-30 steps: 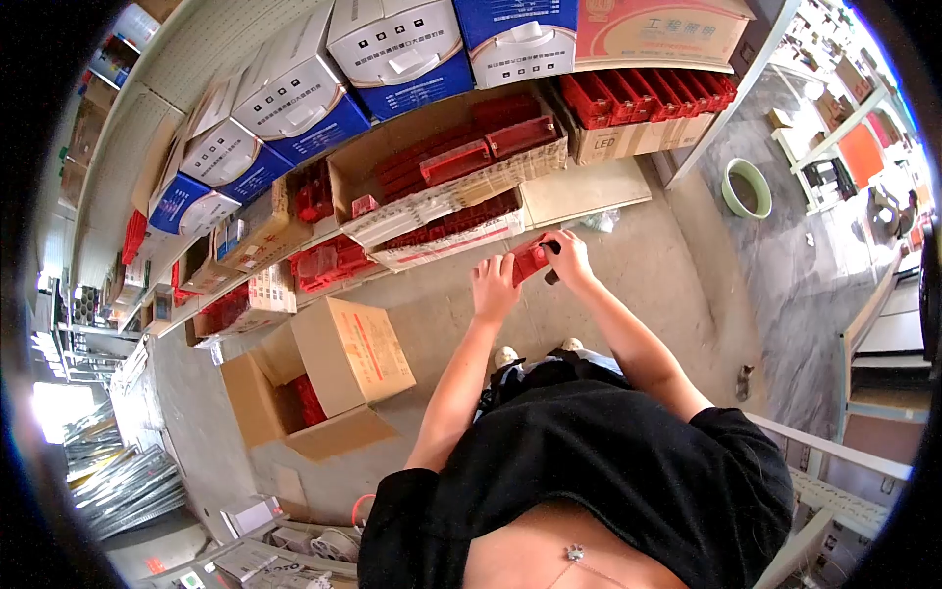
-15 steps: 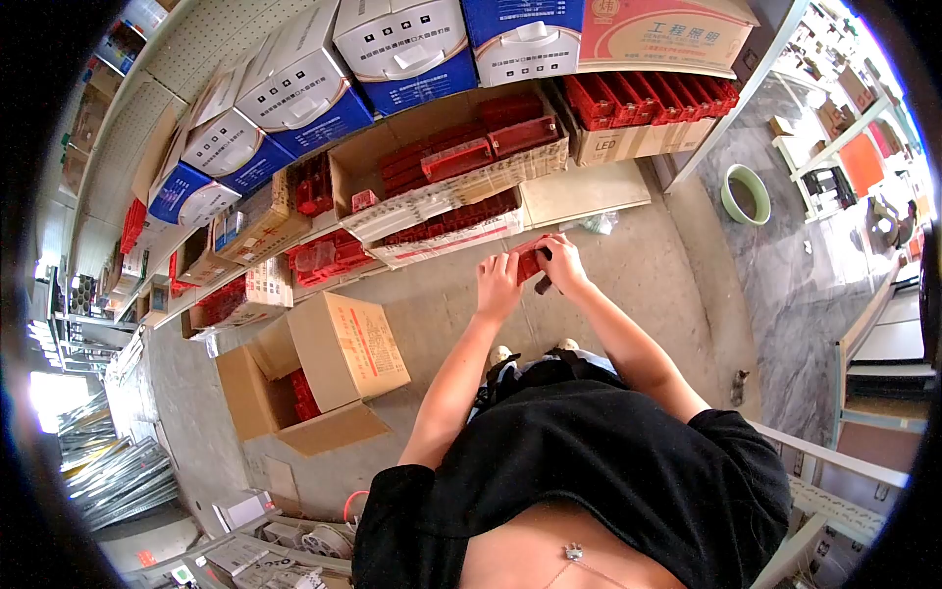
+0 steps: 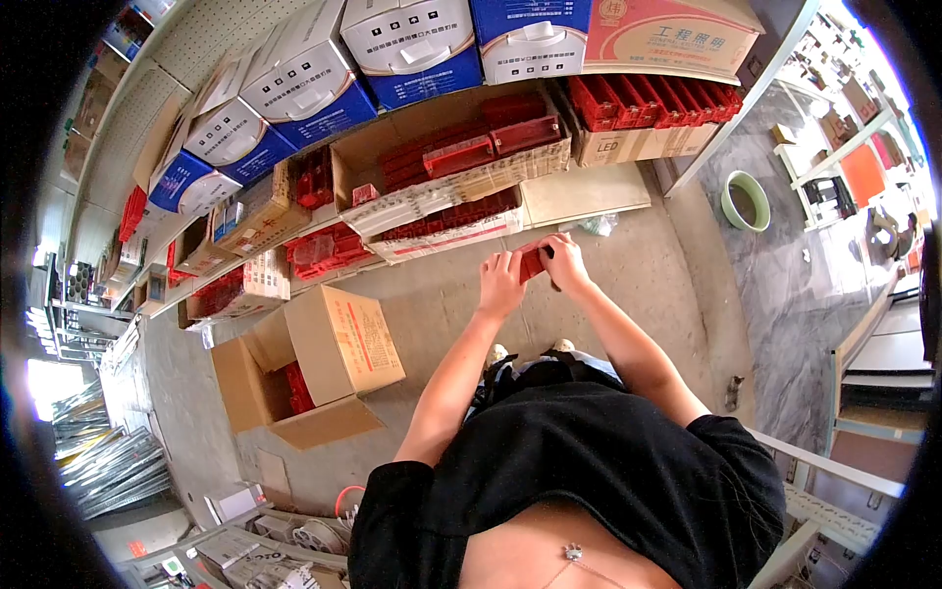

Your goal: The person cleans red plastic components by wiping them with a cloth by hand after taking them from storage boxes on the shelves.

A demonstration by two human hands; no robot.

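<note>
A small red box (image 3: 531, 263) is held out in front of my body, above the floor. My left hand (image 3: 501, 283) closes on its left end. From the right, my right hand (image 3: 564, 263) grips the other end, its fingers curled over the top. A dark bit shows at the right hand's palm, too small to name. Similar red pieces (image 3: 461, 155) fill a long carton (image 3: 392, 211) on the shelf ahead. Below left of my hands, an open cardboard box (image 3: 358, 339) stands on the floor with red pieces (image 3: 298, 388) inside.
Blue and white cartons (image 3: 412, 49) line the upper shelf. A carton marked LED (image 3: 643, 144) holds red bins (image 3: 648, 101). On the right floor are a green bucket (image 3: 746, 201) and a small cat-like animal (image 3: 734, 393). Metal strips (image 3: 113, 471) lie far left.
Both hands still hold the red box. The dark piece that stuck out below my right hand is now mostly hidden. My view has shifted slightly.
</note>
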